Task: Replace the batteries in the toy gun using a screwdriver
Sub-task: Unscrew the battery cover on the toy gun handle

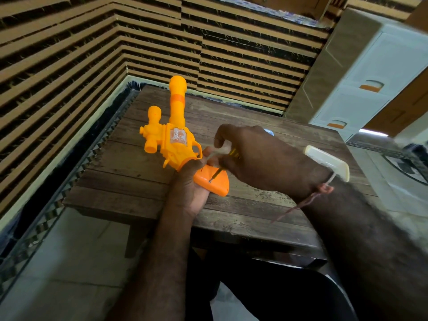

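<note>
Hands: left hand (193, 181) is gripping the toy gun (172, 135), right hand (261, 158) is holding the screwdriver (223, 165) on the battery-cover screw (209, 181); batteries not yet replaced.

Toy gun (172, 140): smooth orange plastic, showing a soft sheen; a silvery label is sitting on its side. Screwdriver (222, 167), at the gun's grip: thin metal shaft, translucent plastic handle. Table (129, 179) beneath the gun: rough, matt, weathered wood planks. Right of the gun, a pale glossy plastic case (328, 162) is lying. Beyond it, a white drawer unit (361, 66) is looking like smooth plastic.
</note>
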Action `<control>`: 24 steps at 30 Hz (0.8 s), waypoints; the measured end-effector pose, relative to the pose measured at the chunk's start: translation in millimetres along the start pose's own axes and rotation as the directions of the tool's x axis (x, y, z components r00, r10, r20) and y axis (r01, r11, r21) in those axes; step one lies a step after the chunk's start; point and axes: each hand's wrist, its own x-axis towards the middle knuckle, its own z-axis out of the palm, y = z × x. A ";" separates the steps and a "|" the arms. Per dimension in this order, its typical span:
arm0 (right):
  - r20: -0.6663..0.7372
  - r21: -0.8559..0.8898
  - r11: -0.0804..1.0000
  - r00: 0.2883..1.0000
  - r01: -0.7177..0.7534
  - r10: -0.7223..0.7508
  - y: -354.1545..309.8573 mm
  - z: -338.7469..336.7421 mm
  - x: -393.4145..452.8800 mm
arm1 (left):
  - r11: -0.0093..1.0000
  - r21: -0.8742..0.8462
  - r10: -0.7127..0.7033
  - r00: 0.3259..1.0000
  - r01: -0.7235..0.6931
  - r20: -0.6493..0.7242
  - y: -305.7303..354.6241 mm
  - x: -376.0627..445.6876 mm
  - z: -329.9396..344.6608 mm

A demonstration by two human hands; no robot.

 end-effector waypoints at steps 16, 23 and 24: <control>-0.082 0.004 1.000 0.997 -0.005 0.005 1.6 3.6 3.9 | 0.999 -0.039 -0.003 0.999 0.002 -0.038 -2.8 3.8 -4.3; 0.063 0.175 0.984 0.998 -0.018 0.007 2.1 -6.5 1.6 | 0.999 -0.033 0.018 1.000 -0.019 -0.025 -2.5 4.5 -6.4; 0.050 0.150 0.989 0.999 -0.014 0.007 2.3 -4.4 2.1 | 0.999 -0.033 0.008 1.000 -0.009 -0.021 -1.8 3.9 -4.5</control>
